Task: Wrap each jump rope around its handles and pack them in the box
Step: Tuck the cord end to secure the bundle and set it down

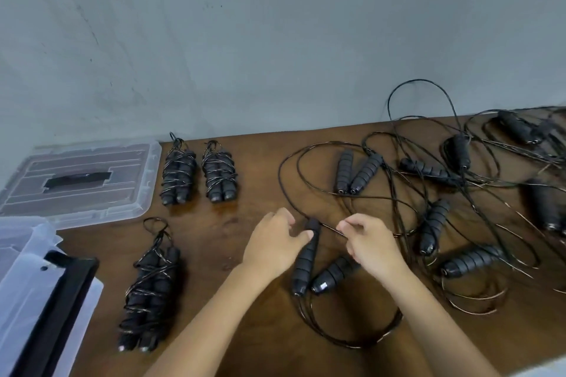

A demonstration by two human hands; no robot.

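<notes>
Wrapping station, one rope in hand. Two black handles lie on the table (245,162) between the hands, splayed in a V: the left handle (304,257) has its long axis running near to far, tipped slightly right at the far end; the right handle (332,274) angles off to the right.

Left hand (275,242): thumb and fingers closing on the far end of the left handle, touching it; a full grip is not clear.

Right hand (369,242): pinches the thin cord (329,227) just beside that same far end. The cord's slack loops on the table near the body.

Judgement: the handles must come parallel before winding; the left hand is nearer to gather them, the right to feed cord across their long axis.

Three wrapped bundles (179,174) lie to the left. The clear box (18,269) sits at far left, its lid (79,180) beyond it. Unwrapped ropes (459,223) are tangled to the right.
</notes>
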